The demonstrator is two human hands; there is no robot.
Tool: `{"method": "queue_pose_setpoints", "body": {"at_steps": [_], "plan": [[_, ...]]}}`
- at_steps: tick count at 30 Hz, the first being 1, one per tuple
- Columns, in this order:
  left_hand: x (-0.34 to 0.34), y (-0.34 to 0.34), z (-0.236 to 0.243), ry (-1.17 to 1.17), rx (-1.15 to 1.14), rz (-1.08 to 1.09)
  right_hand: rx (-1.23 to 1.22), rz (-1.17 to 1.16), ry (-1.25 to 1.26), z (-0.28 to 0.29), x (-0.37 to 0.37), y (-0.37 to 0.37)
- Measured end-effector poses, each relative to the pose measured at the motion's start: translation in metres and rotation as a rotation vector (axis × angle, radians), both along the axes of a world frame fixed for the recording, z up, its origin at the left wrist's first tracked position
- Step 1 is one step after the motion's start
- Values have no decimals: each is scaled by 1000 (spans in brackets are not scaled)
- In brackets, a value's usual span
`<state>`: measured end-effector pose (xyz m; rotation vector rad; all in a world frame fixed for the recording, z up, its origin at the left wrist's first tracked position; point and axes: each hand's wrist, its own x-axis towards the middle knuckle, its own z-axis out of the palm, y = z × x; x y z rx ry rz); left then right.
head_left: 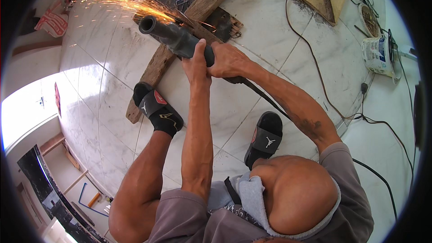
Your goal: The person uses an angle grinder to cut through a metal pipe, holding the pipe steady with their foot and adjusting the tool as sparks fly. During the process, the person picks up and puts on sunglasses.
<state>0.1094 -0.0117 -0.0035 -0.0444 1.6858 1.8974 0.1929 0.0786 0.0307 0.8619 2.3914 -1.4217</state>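
Orange sparks (121,3) spray leftward over the pale marble floor (288,31), hiding the disc of the grey angle grinder (173,36), which seems to bite a dark metal piece (180,0) on a weathered wooden plank (155,69). The left hand (196,63) wraps the grinder's body, fingers curled shut; the right hand (229,60) clasps its rear, where a black cord (270,103) leaves. At far right stands a white bucket (377,54), partly cut off.

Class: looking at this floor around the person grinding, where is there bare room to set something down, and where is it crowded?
Free: the marble floor left of the wooden plank, though sparks fly over its far part; also the tiles between the right forearm and the paint bucket, crossed by a cable. Crowded: around the angle grinder, both hands, and both sandalled feet.
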Motion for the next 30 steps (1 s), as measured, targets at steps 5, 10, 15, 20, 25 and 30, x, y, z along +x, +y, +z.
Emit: {"method": "queue_pose_setpoints", "body": {"at_steps": [5, 10, 15, 20, 25, 30], "plan": [[3, -2, 3, 8, -4, 6, -29, 9, -12, 3, 1, -1], [3, -3, -1, 8, -7, 0, -20, 15, 3, 0, 4, -1], [10, -1, 0, 26, -2, 19, -28, 6, 7, -2, 8, -1], [9, -3, -3, 11, -6, 23, -24, -9, -8, 0, 9, -3], [4, -2, -2, 9, 23, 11, -53, -9, 44, -4, 3, -1], [-7, 0, 1, -11, 8, -19, -24, -18, 41, 1, -5, 1]]}}
